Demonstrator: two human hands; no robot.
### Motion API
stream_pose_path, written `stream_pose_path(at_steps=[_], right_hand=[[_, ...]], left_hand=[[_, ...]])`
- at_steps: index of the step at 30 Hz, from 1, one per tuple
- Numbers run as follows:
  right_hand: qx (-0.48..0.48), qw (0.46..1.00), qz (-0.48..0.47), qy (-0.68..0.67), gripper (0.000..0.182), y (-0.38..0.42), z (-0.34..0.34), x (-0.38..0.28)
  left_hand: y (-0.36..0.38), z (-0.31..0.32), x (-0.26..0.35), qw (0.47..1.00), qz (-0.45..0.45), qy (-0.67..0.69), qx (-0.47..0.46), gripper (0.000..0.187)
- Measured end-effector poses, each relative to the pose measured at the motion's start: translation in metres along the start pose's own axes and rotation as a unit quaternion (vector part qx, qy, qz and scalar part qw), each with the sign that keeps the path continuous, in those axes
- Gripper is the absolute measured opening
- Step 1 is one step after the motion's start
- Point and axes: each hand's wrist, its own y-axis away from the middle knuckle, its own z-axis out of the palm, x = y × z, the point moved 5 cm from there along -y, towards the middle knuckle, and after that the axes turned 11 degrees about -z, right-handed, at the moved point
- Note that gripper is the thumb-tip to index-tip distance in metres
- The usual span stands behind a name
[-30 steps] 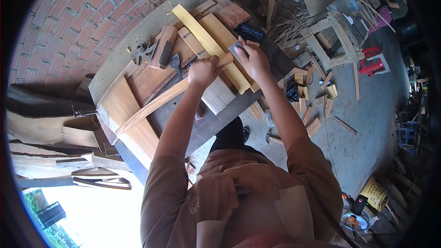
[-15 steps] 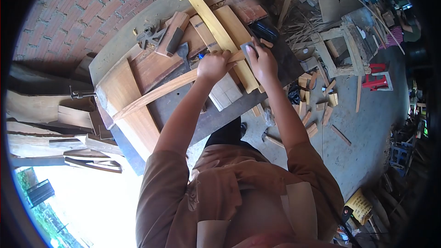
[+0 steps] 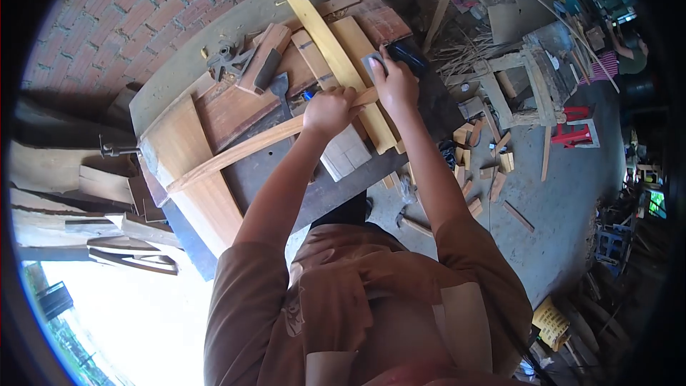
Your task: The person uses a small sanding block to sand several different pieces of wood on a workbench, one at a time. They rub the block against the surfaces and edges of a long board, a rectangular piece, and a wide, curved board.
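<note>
My left hand [image 3: 329, 112] is wrapped round a long, slightly curved wooden strip [image 3: 239, 154], close to its right end. The strip slants across the workbench, its far left part lying over a wide pale board [image 3: 193, 164]. My right hand [image 3: 397, 87] pinches a small grey sanding pad [image 3: 374, 65] just beyond the strip's right end; whether the two touch is hard to tell. Under my hands runs a long yellowish board [image 3: 330, 43]. Near my left hand are a dark flat-bladed tool [image 3: 281, 89] and a pale squared block [image 3: 346, 154].
On the bench [image 3: 300, 204] lie a metal hand tool [image 3: 225, 57], a wooden block with a dark face [image 3: 264, 61] and a clamp [image 3: 118, 150] at the left edge. Wood offcuts [image 3: 500, 164] and a red stool [image 3: 574, 129] are on the floor. Another person [image 3: 632, 61] is far right.
My right hand has moved the sanding pad up and left, away from the strip's end. My left hand keeps its hold. The whole view has shifted slightly.
</note>
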Motion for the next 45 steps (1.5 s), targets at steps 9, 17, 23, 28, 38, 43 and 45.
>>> stream_pose_path(at_steps=[9,17,23,28,38,43,45], right_hand=[[0.025,0.998,-0.019,-0.059,0.044,0.077,-0.007,0.011],[0.059,0.979,0.059,-0.184,0.046,0.143,0.008,0.043],[-0.017,0.984,0.066,-0.166,0.046,0.171,-0.003,0.057],[0.012,0.981,0.1,-0.167,0.044,0.186,-0.012,0.079],[0.08,0.977,0.064,-0.186,0.043,0.205,-0.031,0.1],[0.089,0.98,0.065,-0.168,0.042,0.222,-0.031,0.116],[0.078,0.979,0.075,-0.173,0.042,0.227,-0.036,0.115]], left_hand=[[-0.001,0.002,-0.002,1.0,-0.001,-0.022,-0.004,0.031],[-0.021,-0.011,-0.016,1.0,0.007,-0.018,-0.016,0.039],[-0.003,-0.005,-0.001,1.0,0.012,-0.027,-0.004,0.034],[0.033,0.017,0.011,0.999,0.013,-0.048,0.017,0.036],[0.076,0.009,-0.011,0.999,-0.034,-0.042,0.0,0.073],[0.121,-0.039,-0.076,0.984,-0.173,-0.027,0.003,0.092],[0.151,-0.058,-0.115,0.968,-0.229,0.046,0.09,0.091]])
